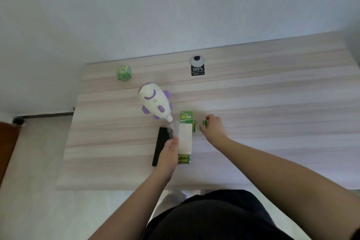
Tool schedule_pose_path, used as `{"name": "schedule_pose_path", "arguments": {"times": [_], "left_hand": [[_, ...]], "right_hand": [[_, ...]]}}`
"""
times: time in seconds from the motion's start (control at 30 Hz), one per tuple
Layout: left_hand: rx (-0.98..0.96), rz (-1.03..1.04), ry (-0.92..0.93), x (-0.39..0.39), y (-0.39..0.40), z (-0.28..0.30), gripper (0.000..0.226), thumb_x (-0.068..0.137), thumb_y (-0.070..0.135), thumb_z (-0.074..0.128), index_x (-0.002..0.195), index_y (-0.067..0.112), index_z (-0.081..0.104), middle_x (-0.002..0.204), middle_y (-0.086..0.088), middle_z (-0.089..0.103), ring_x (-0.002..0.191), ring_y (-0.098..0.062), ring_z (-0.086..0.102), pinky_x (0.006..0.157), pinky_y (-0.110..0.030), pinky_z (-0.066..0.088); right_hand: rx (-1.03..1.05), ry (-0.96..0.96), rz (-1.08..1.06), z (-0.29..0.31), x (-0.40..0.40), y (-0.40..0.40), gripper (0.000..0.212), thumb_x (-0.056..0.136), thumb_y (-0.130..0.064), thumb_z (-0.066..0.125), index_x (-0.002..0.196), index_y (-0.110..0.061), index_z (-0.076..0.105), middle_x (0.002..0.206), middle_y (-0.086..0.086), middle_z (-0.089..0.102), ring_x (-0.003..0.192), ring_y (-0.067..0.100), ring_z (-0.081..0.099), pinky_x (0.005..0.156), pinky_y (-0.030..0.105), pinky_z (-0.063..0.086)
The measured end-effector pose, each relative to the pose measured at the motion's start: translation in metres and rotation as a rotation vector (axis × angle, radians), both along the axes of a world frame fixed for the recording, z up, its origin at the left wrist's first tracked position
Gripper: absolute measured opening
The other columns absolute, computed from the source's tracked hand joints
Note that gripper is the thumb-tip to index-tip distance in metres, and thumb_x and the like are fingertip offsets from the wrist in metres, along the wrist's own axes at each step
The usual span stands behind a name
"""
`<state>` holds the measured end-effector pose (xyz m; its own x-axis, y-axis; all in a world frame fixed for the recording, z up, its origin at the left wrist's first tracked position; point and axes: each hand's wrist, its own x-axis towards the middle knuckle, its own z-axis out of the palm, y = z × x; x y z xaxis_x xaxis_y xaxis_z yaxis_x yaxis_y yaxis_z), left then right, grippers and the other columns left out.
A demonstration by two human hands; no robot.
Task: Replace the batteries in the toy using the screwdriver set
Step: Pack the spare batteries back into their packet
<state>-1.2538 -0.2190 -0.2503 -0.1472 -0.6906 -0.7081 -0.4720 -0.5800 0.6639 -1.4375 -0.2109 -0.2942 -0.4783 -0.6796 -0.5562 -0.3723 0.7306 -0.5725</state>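
Observation:
A white and purple rocket-shaped toy (pixel 154 103) lies on the wooden table (pixel 253 103). Just in front of it lies a green battery pack (pixel 185 134) with a white card back. My left hand (pixel 169 152) pinches the clear plastic wrap (pixel 173 128) at the pack's left side. A black flat case (pixel 161 145) lies partly under that hand. My right hand (pixel 213 125) rests to the right of the pack, its fingers curled round a small green battery (pixel 204 122). More green batteries (pixel 183 159) show at the pack's near end.
A green cube-shaped object (pixel 123 72) sits at the table's back left. A round cable grommet (pixel 196 60) with a black label (pixel 198 70) is at the back centre. The table's near edge lies close to my body; a wall stands behind.

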Motion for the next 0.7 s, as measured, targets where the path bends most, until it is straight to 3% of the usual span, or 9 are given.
{"name": "schedule_pose_path", "arguments": {"times": [0.1,0.27,0.47,0.57,0.7], "left_hand": [[0.003,-0.020,0.013,0.010,-0.001,-0.003,0.034,0.094,0.059,0.040,0.106,0.031,0.056,0.106,-0.008,0.065,0.098,-0.027,0.066,0.087,-0.055,0.055],[0.045,-0.056,0.016,0.013,-0.007,-0.008,0.036,0.089,0.065,0.039,0.102,0.035,0.054,0.108,-0.006,0.064,0.101,-0.026,0.064,0.090,-0.054,0.053],[0.162,-0.089,0.121,0.002,-0.012,-0.002,0.044,0.099,0.052,0.037,0.130,0.022,0.045,0.117,-0.007,0.061,0.103,-0.025,0.063,0.086,-0.047,0.057],[0.233,-0.084,0.111,-0.001,-0.014,0.001,0.041,0.099,0.052,0.038,0.128,0.023,0.047,0.117,-0.007,0.061,0.101,-0.025,0.064,0.081,-0.043,0.059],[0.261,-0.117,0.121,-0.001,-0.018,0.004,0.040,0.099,0.051,0.039,0.120,0.020,0.055,0.109,-0.008,0.063,0.098,-0.026,0.066,0.076,-0.041,0.060]], "right_hand": [[0.055,0.085,0.032,-0.005,0.006,-0.004,0.030,0.094,-0.021,0.054,0.119,-0.008,0.044,0.120,0.014,0.048,0.100,0.032,0.055,0.078,0.039,0.049],[0.133,0.268,0.141,-0.003,0.005,0.005,0.032,0.097,-0.032,0.049,0.121,-0.011,0.048,0.115,0.010,0.060,0.102,0.027,0.056,0.081,0.039,0.051],[-0.192,-0.080,-0.021,0.041,0.014,0.029,0.028,0.095,-0.030,0.054,0.123,-0.028,0.052,0.090,-0.007,0.064,0.076,0.010,0.060,0.058,0.024,0.045],[-0.335,-0.074,0.053,0.062,0.024,0.045,0.021,0.091,-0.028,0.062,0.110,-0.031,0.055,0.086,-0.013,0.066,0.070,-0.003,0.057,0.060,0.015,0.042],[-0.346,-0.029,0.135,0.062,0.040,0.056,0.021,0.088,-0.030,0.068,0.103,-0.028,0.054,0.088,-0.015,0.065,0.071,-0.007,0.059,0.062,0.010,0.042]]}}
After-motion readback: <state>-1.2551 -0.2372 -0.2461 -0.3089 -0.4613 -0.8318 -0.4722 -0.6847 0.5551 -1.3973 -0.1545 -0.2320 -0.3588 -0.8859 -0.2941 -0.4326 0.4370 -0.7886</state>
